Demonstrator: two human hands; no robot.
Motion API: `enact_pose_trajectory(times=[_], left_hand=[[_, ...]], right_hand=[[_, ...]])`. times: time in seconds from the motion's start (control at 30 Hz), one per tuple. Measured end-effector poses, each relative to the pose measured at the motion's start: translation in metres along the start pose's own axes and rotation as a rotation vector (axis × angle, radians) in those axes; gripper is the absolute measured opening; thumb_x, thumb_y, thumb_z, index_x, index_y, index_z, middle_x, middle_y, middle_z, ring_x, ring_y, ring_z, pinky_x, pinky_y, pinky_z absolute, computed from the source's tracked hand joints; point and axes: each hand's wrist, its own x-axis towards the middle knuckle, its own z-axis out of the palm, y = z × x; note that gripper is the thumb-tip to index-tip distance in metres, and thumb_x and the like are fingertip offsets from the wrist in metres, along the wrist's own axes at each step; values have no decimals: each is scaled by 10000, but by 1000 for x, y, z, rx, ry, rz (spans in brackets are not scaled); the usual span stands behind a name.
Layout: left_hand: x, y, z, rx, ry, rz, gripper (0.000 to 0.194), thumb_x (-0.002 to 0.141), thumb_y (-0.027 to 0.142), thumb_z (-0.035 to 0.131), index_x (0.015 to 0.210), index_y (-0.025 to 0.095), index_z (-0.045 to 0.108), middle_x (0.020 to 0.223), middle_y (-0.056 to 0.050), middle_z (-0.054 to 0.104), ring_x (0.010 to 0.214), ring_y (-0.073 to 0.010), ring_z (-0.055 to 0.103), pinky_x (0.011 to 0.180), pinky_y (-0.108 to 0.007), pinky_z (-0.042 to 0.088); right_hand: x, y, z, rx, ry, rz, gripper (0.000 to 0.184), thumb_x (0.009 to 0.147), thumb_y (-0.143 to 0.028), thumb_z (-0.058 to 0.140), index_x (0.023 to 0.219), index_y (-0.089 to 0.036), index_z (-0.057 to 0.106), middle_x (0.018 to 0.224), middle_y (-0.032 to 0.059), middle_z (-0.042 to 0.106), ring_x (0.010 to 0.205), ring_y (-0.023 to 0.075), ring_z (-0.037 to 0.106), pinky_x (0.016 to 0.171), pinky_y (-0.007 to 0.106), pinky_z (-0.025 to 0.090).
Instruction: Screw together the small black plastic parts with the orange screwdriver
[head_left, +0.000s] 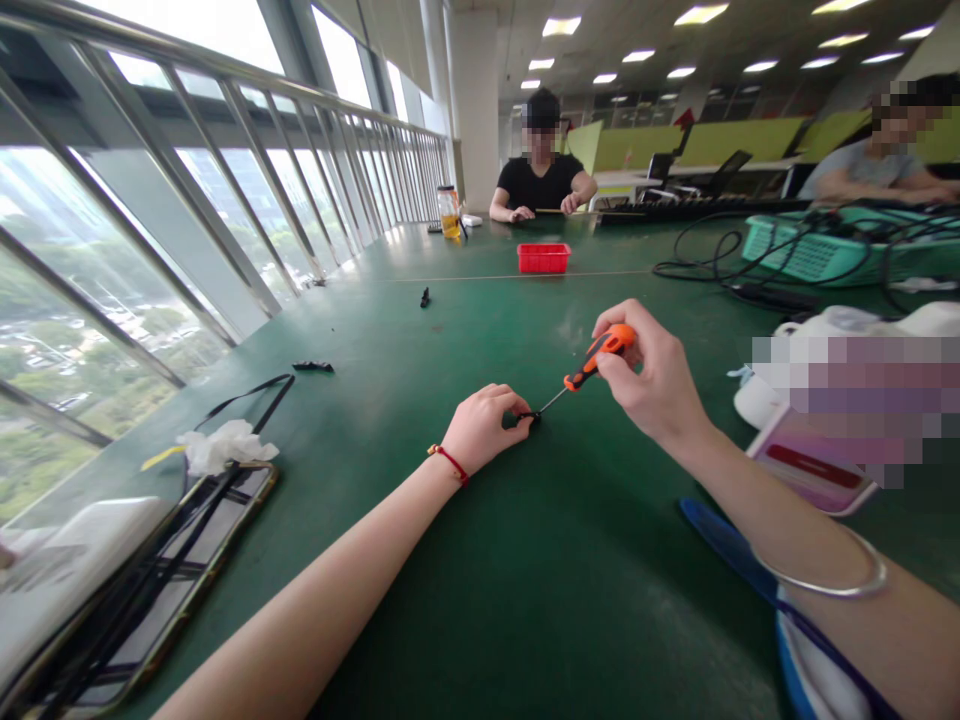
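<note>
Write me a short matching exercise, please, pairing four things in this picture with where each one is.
Things:
1. Screwdriver
2. Small black part
3. Red basket
4. Crumpled tissue

Places:
A. Toward the left edge of the table
B. Held by its orange and black grip in the right hand
C. In front of the person in the black shirt
D. Pinched in the left hand

Right pairs: 1-B, 2-D, 3-C, 4-A.
</note>
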Motion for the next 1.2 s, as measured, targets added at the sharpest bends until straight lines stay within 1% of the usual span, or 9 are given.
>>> enact_pose_trajectory(times=[0.13, 0.33, 0.53, 0.6, 0.7, 0.87, 0.97, 1.03, 1.2], left_hand=[[0, 0, -1, -3, -4, -1, 68, 767, 214, 597, 780, 186, 658, 829, -15, 678, 808, -170, 610, 746, -300, 489], [0, 0, 0, -3, 4, 7, 66, 765, 219, 600, 779, 190, 657, 822, -9, 676, 802, -166, 610, 738, -292, 487], [0, -1, 0, -4, -7, 16, 69, 768, 214, 597, 786, 188, 658, 829, -11, 675, 811, -167, 608, 742, -296, 488], [0, 0, 0, 3, -2, 11, 68, 767, 216, 599, 786, 190, 659, 830, -10, 674, 809, -165, 608, 743, -295, 489], [-1, 0, 0, 7, 8, 11, 68, 768, 217, 599, 790, 190, 658, 831, -9, 674, 805, -161, 608, 746, -293, 489], [0, 1, -1, 8, -3, 10, 64, 769, 213, 598, 784, 192, 656, 834, -8, 679, 815, -167, 612, 744, -295, 486], [0, 0, -1, 7, -2, 6, 65, 768, 215, 599, 788, 193, 657, 836, -8, 678, 817, -168, 611, 740, -293, 485], [0, 0, 0, 8, 2, 8, 68, 770, 219, 598, 789, 193, 658, 833, -7, 677, 813, -168, 611, 738, -294, 484], [0, 0, 0, 6, -1, 16, 71, 775, 219, 595, 788, 189, 658, 832, -9, 678, 816, -169, 608, 744, -297, 483]], right_hand=[[4, -4, -4, -121, -9, -13, 312, 832, -442, 479, 621, -216, 517, 553, 3, 515, 528, 134, 464, 521, 274, 335], [7, -7, -9, -90, -44, 20, 127, 734, -278, 551, 853, -238, 537, 549, -49, 493, 450, 110, 413, 462, 248, 303], [8, -6, -9, -179, -54, 11, 227, 800, -390, 523, 654, -221, 567, 559, 0, 543, 529, 141, 483, 502, 269, 318], [8, -5, -9, -148, -52, 14, 107, 760, -335, 564, 766, -229, 578, 568, -20, 542, 503, 133, 471, 492, 263, 322], [9, -4, -9, -94, -76, 47, 222, 735, -335, 593, 927, -236, 542, 585, -46, 539, 468, 119, 455, 476, 252, 330], [9, -3, -9, -151, -71, 41, 281, 815, -463, 510, 695, -218, 575, 544, -7, 540, 502, 133, 469, 482, 261, 318], [9, -2, -8, -74, -64, 36, 141, 746, -330, 588, 845, -232, 566, 575, -34, 529, 493, 120, 450, 478, 251, 328], [9, -2, -7, -7, -91, 53, 255, 714, -302, 613, 946, -239, 529, 593, -52, 516, 475, 108, 433, 467, 241, 330], [8, -3, -7, -67, -130, 42, 288, 830, -436, 490, 670, -207, 556, 576, -6, 531, 515, 114, 458, 488, 249, 320]])
